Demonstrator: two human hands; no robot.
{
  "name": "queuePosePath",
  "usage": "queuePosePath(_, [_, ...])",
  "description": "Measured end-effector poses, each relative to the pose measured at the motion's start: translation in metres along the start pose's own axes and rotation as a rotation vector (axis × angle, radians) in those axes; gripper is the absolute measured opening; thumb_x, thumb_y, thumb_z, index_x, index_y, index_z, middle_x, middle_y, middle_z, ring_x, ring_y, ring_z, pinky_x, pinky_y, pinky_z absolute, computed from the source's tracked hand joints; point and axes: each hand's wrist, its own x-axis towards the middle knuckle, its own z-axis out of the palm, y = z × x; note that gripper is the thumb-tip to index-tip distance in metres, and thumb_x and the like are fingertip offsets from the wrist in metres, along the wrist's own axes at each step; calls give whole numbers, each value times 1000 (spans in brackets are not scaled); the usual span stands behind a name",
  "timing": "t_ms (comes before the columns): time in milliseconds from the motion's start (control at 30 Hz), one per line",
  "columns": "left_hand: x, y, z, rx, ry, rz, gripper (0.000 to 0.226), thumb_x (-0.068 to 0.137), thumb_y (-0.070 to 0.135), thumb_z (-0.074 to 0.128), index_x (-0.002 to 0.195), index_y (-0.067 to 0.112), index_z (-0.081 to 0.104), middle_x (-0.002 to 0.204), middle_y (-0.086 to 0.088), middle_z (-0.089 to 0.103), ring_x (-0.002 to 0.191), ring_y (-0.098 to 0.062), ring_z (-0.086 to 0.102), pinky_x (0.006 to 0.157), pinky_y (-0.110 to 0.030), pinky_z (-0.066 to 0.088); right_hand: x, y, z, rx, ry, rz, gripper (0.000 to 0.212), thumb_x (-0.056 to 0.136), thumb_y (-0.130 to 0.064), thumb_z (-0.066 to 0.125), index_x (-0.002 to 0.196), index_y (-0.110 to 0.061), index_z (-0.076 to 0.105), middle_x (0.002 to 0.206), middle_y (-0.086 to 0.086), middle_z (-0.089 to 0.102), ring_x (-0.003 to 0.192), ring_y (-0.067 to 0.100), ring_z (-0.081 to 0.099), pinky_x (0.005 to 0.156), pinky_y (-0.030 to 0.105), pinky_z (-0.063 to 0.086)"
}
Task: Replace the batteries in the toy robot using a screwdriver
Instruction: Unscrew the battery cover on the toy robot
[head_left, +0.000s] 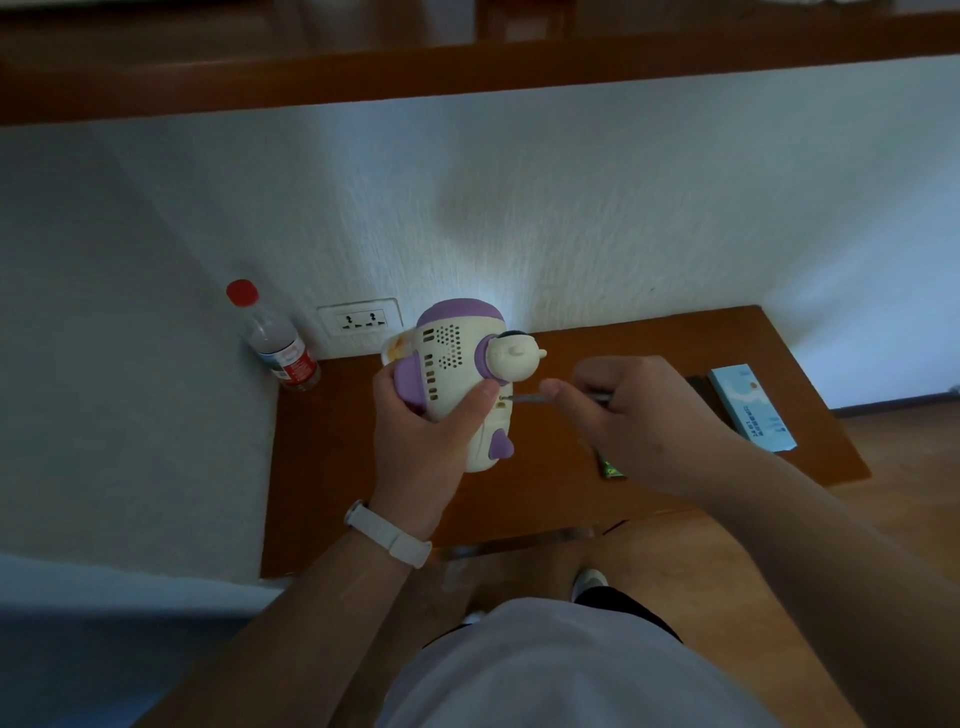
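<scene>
My left hand (423, 421) grips a white and purple toy robot (457, 358) above the brown table (363, 467), its back with speaker holes turned toward me. My right hand (623, 410) pinches a thin metal screwdriver (527, 398) whose tip sits at a small hole on the robot's back, just right of my left thumb. Green batteries (610, 467) peek out on the table under my right hand, mostly hidden.
A plastic water bottle (278, 343) with a red cap stands at the table's back left corner by a wall socket (361, 320). A light blue box (753, 408) lies at the table's right side. White wall runs behind and to the left.
</scene>
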Motion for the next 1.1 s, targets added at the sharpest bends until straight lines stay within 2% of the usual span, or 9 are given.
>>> queuePosePath(133, [1, -1, 2, 2, -2, -8, 68, 72, 18, 86, 127, 22, 46, 112, 7, 67, 91, -2, 70, 64, -18, 57, 1, 0, -1, 87, -35, 29, 26, 89, -43, 56, 80, -18, 58, 64, -1, 59, 51, 16, 53, 47, 29, 43])
queuePosePath(200, [2, -1, 2, 4, -2, -10, 66, 72, 17, 86, 125, 24, 46, 111, 8, 66, 89, 0, 70, 63, -17, 56, 3, 0, 0, 85, -24, 35, 29, 88, -46, 54, 80, -19, 58, 62, -1, 58, 50, 16, 52, 46, 30, 43])
queuePosePath(333, [5, 0, 0, 6, 7, -17, 66, 73, 16, 85, 125, 24, 46, 112, 7, 66, 89, 1, 70, 63, -16, 56, 9, 4, 5, 35, 0, 24, 54, 90, -57, 40, 73, -9, 58, 58, 9, 56, 48, 24, 51, 48, 42, 42])
queuePosePath(400, [6, -1, -1, 12, 12, -18, 67, 73, 17, 86, 126, 24, 46, 112, 7, 66, 89, 1, 70, 63, -16, 56, 11, 4, 7, 41, -12, 15, 49, 91, -52, 44, 74, -9, 59, 58, 7, 56, 47, 21, 49, 47, 39, 41])
queuePosePath(533, [9, -4, -4, 21, 24, -21, 67, 72, 19, 86, 124, 26, 45, 112, 8, 67, 91, 0, 70, 64, -18, 57, 13, 1, 7, 119, -50, 25, 22, 91, -36, 60, 80, -18, 57, 63, -3, 56, 50, 12, 48, 44, 23, 39])
queuePosePath(600, [10, -5, -4, 23, 24, -26, 66, 72, 19, 86, 123, 28, 45, 112, 8, 66, 91, 0, 70, 64, -19, 57, 15, 2, 8, 113, -44, 28, 23, 91, -38, 59, 80, -18, 58, 62, -2, 56, 49, 13, 49, 44, 23, 38])
queuePosePath(767, [13, -5, -4, 21, 23, -32, 64, 73, 17, 86, 119, 33, 45, 111, 9, 66, 90, 1, 70, 63, -18, 56, 19, 6, 11, 81, -30, 38, 48, 93, -49, 45, 68, -10, 56, 54, 2, 48, 45, 18, 43, 44, 27, 31])
queuePosePath(1000, [15, -9, -6, 26, 29, -52, 65, 72, 21, 86, 123, 28, 46, 112, 7, 66, 90, -1, 70, 64, -20, 58, 22, 4, 12, 127, -81, 45, 19, 91, -36, 61, 82, -19, 58, 64, -2, 57, 51, 13, 50, 46, 27, 41])
queuePosePath(1100, [15, -10, -6, 24, 30, -54, 65, 73, 20, 86, 123, 28, 46, 112, 7, 67, 91, -3, 71, 65, -21, 58, 22, 3, 13, 117, -59, 44, 26, 88, -43, 58, 80, -19, 58, 62, -1, 57, 49, 14, 51, 45, 30, 42])
